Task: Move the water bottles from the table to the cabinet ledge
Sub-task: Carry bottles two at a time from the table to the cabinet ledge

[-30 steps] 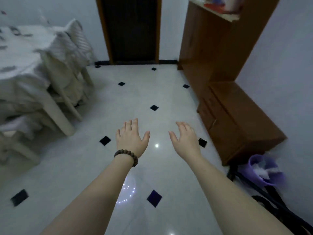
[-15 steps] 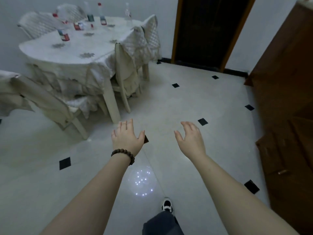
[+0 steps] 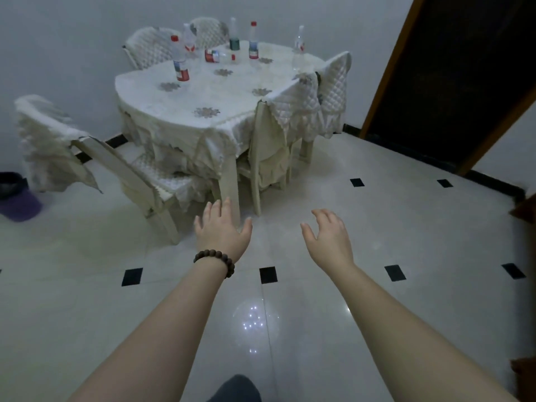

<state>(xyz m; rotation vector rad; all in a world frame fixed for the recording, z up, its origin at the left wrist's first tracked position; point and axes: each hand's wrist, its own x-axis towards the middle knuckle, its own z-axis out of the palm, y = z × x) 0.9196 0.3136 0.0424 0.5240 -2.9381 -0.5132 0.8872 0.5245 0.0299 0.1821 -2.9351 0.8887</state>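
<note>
At twelve o'clock from the person, across the tiled floor (image 3: 377, 233), stood the cloth-covered table (image 3: 214, 91) with the water bottles (image 3: 179, 60) on it: several upright, one lying on its side near the middle. Their labels showed red, blue and green, but no writing was readable. Both arms reached forward over the floor, well short of the table. The left hand (image 3: 222, 230), a bead bracelet (image 3: 216, 258) at its wrist, and the right hand (image 3: 329, 235) held nothing, fingers loosely spread.

A: What blocks the cloth-covered white round counter (image 3: 220, 97)?
B: Two white quilted-cover chairs (image 3: 278, 146) along its near edge.
A: And the pale glossy tiled floor (image 3: 377, 227)?
B: Open up to those chairs.
</note>
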